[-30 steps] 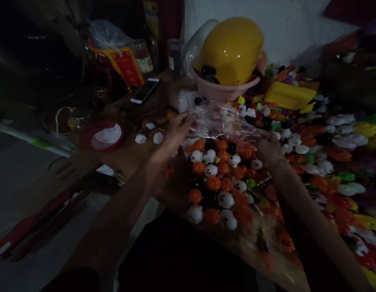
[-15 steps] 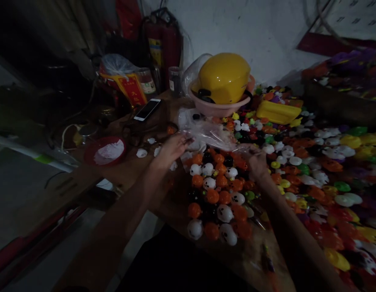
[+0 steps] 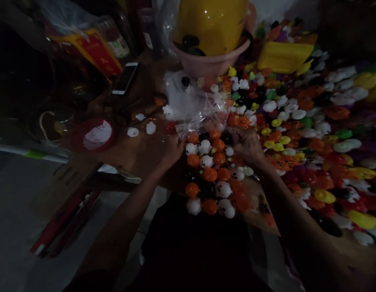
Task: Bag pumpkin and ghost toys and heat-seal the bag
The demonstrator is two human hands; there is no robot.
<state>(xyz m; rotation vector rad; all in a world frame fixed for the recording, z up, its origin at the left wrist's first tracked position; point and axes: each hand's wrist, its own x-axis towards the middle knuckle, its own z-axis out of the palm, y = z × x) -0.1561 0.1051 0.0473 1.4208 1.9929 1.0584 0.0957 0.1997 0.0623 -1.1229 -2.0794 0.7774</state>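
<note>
Pretty dim, but: clear plastic bag [image 3: 190, 97] lying crumpled on the tabletop [image 3: 136, 157], right at the far end of some rows of little orange, white and black ball toys [image 3: 210, 174]. Left hand [image 3: 175, 147] by the bag's near-left corner, right hand [image 3: 248, 146] along the right side of the rows. As for the grip, fingers bent in on both sides, honestly too dark to tell how far open or whether holding any plastic. Kinda crowded out back: pink basin [image 3: 206, 61] with a yellow helmet [image 3: 210, 26] in it just past the bag, yellow tub [image 3: 285, 56] off to its right. Whole right side jammed with a toy heap [image 3: 320, 144], crowding close to the right hand. Over left, a few white pieces [image 3: 150, 128], then a red bowl [image 3: 76, 136], phone [image 3: 125, 78] farther back. Front edge slanting under the left forearm [image 3: 133, 207], nearest toy row close to it. Most elbow room toward the left, plus a small wedge of wood beside the right forearm [image 3: 294, 215].
</note>
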